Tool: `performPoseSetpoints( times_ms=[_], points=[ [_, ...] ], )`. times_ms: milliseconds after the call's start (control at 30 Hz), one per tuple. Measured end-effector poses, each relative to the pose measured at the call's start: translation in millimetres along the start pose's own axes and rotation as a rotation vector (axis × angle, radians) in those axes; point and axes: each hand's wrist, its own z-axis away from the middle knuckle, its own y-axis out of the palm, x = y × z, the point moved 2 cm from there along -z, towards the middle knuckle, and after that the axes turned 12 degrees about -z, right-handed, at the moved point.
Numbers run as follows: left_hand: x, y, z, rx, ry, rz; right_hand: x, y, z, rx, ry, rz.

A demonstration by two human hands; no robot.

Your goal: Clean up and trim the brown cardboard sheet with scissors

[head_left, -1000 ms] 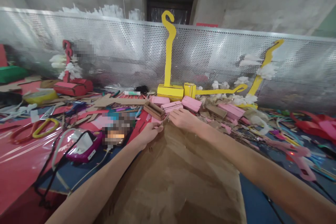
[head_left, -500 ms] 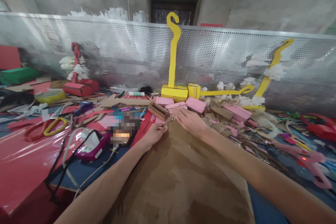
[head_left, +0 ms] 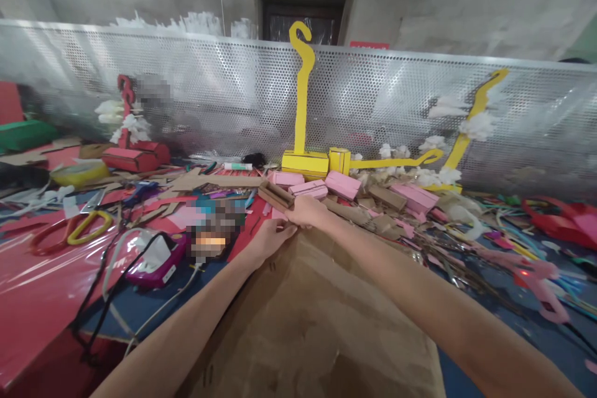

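Note:
My left hand [head_left: 273, 237] is at the far edge of a large sheet of brown paper [head_left: 317, 317], its fingers curled together; what they pinch is too small to make out. Right beside it, my right hand [head_left: 305, 211] bends over the same edge with its fingers closed, their tips partly hidden. An open brown cardboard box [head_left: 276, 195] lies just beyond both hands. Behind it are small pink boxes [head_left: 342, 185] and a yellow box [head_left: 305, 163] with a tall yellow hook [head_left: 303, 96] standing on it.
Scissors [head_left: 96, 227], a purple power strip [head_left: 158, 261] and a cable lie on the left. Right of the paper are cardboard scraps, a pink glue gun [head_left: 536, 277] and a red roll-like object [head_left: 555, 217]. A perforated metal panel [head_left: 373, 99] stands behind.
My right hand has drawn in toward my left hand, and its spread fingers have closed. The view has shifted slightly right.

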Motion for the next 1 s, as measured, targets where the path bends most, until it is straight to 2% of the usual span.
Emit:
performPoseSetpoints(
  times_ms=[167,300,533,800,1000],
  points=[
    [8,0.7,-4,0.008,-0.036,-0.001,-14,4,-2,0.146,0.033,-0.163],
    [11,-0.1,-11,0.053,-0.083,-0.016,-35,10,1,0.185,0.04,-0.278],
    [14,-1.5,-15,0.093,-0.17,-0.083,-58,16,6,0.103,-0.052,-0.432],
    [7,-5.7,-11,0.113,-0.24,-0.113,-71,14,35,0.024,-0.178,-0.679],
    [0,-1.0,-7,0.128,-0.288,-0.112,-66,7,39,0.041,-0.184,-0.724]
  ],
)
